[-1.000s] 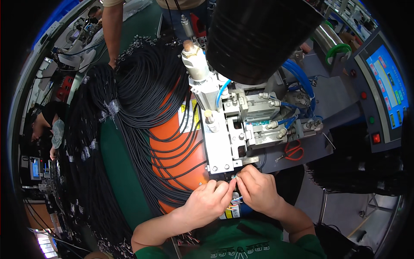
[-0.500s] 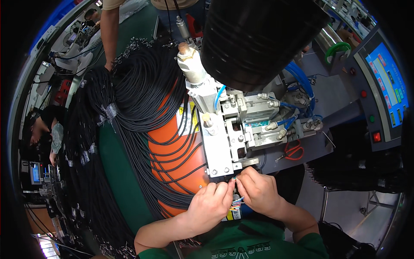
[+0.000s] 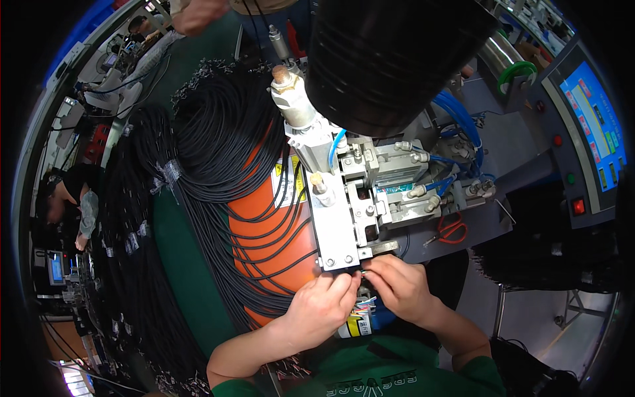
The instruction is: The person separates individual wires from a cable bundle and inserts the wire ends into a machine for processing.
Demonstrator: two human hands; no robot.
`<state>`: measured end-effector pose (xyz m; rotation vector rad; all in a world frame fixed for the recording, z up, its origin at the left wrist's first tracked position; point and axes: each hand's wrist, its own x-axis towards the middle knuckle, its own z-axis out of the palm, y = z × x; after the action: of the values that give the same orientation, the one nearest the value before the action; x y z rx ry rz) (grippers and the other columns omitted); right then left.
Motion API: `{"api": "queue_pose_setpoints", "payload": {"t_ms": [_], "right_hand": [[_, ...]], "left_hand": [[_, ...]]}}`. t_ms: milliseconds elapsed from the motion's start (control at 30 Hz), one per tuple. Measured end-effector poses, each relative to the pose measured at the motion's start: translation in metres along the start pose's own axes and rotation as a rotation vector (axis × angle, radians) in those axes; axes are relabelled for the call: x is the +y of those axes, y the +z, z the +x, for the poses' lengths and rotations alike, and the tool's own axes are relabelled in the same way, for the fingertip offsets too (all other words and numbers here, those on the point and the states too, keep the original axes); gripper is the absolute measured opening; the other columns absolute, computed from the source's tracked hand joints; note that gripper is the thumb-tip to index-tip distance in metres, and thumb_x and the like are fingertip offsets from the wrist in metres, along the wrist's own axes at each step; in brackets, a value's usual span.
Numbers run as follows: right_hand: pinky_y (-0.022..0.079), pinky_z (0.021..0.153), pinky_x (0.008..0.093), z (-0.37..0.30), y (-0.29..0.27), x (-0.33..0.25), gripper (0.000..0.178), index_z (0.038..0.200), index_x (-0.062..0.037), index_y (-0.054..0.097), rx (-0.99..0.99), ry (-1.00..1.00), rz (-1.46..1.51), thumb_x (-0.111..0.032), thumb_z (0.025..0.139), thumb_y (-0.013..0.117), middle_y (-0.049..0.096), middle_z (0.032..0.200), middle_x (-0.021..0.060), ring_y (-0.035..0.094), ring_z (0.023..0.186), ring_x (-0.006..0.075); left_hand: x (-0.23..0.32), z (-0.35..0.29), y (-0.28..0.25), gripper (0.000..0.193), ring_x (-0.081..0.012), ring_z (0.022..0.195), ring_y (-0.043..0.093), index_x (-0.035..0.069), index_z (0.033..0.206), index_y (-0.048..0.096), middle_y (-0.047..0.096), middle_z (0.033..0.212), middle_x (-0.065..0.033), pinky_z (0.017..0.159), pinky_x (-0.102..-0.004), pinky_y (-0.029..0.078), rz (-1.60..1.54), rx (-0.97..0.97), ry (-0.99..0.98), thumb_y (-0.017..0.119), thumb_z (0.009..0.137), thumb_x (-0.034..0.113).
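Observation:
My left hand [image 3: 322,303] is closed in a pinch at the front end of a silvery pneumatic machine [image 3: 338,231]. Black cables [image 3: 264,284] run up to and behind it. Opposite, my right hand [image 3: 399,286] pinches with thumb and forefinger, its tips almost meeting the left ones just below the machine's front edge. Something tiny sits between the fingertips, too small to name. Below the fingers, thin coloured wires [image 3: 364,306] stick out beside my left hand; whether it grips them is hidden. Under these wires shows a yellow-and-black label [image 3: 357,327].
A big bundle of black cables [image 3: 225,139] lies over an orange surface [image 3: 278,255] at left. Red-handled scissors [image 3: 452,230] rest right of the machine. A control panel with a lit screen [image 3: 592,126] stands far right. A large black cylinder [image 3: 397,59] hangs overhead. A co-worker's hand [image 3: 202,14] is at the top.
My hands have shifted slightly up toward the machine's edge, and more of the coloured wires and label shows. The co-worker's arm has lifted away from the cable bundle.

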<state>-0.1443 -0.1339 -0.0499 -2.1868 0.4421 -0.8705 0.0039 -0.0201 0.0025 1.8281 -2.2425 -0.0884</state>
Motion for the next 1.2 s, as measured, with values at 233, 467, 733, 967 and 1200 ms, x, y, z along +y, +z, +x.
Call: {"api": "queue_pose_setpoints", "payload": {"t_ms": [233, 467, 733, 967, 1200], "right_hand": [[0.047, 0.049, 0.0311, 0.003, -0.004, 0.003, 0.01, 0.085, 0.0, 0.06, -0.187, 0.411, 0.226, -0.009, 0.083, 0.065, 0.063, 0.067, 0.0096, 0.062, 0.054, 0.0218], [0.044, 0.048, 0.0312, -0.006, 0.002, 0.007, 0.011, 0.082, -0.0008, 0.061, -0.145, 0.432, 0.272, -0.011, 0.084, 0.065, 0.061, 0.063, 0.0093, 0.059, 0.048, 0.0201], [0.048, 0.056, 0.0303, 0.008, -0.017, -0.028, 0.015, 0.094, -0.0029, 0.067, -0.321, 0.231, 0.54, -0.01, 0.081, 0.069, 0.063, 0.086, 0.0091, 0.063, 0.065, 0.0195], [0.046, 0.059, 0.0198, -0.006, -0.005, -0.016, 0.019, 0.105, 0.0023, 0.062, -0.158, 0.581, 0.879, 0.001, 0.086, 0.062, 0.065, 0.084, 0.0059, 0.058, 0.062, 0.0045], [0.047, 0.057, 0.0192, -0.012, 0.001, -0.011, 0.02, 0.109, 0.0065, 0.058, -0.104, 0.372, 0.749, 0.006, 0.09, 0.053, 0.06, 0.092, 0.0132, 0.061, 0.063, 0.0096]], "left_hand": [[0.001, 0.001, -0.006, 0.032, -0.0205, 0.074, 0.055, -0.004, 0.107, 0.061, 0.052, 0.085, -0.0071, 0.062, -0.031, 0.049, -0.065, -0.078, -0.093, 0.059, 0.076, 0.007], [-0.008, -0.032, -0.005, 0.038, -0.0268, 0.087, 0.056, 0.0, 0.106, 0.062, 0.056, 0.095, -0.0105, 0.078, -0.0364, 0.043, -0.036, 0.102, -0.182, 0.061, 0.069, 0.003], [-0.011, -0.029, 0.006, 0.032, -0.0251, 0.065, 0.052, -0.002, 0.103, 0.06, 0.056, 0.08, -0.0104, 0.061, -0.0372, 0.04, -0.18, 0.145, -0.2, 0.067, 0.072, 0.001], [-0.009, -0.023, -0.004, 0.022, -0.0244, 0.066, 0.062, 0.0, 0.096, 0.062, 0.062, 0.078, -0.012, 0.056, -0.031, 0.049, -0.557, 0.253, -0.261, 0.069, 0.076, -0.003], [-0.007, -0.01, 0.007, 0.024, -0.0233, 0.063, 0.06, 0.001, 0.097, 0.064, 0.061, 0.076, -0.0103, 0.054, -0.032, 0.048, -0.626, 0.27, -0.253, 0.071, 0.074, -0.002]]}}
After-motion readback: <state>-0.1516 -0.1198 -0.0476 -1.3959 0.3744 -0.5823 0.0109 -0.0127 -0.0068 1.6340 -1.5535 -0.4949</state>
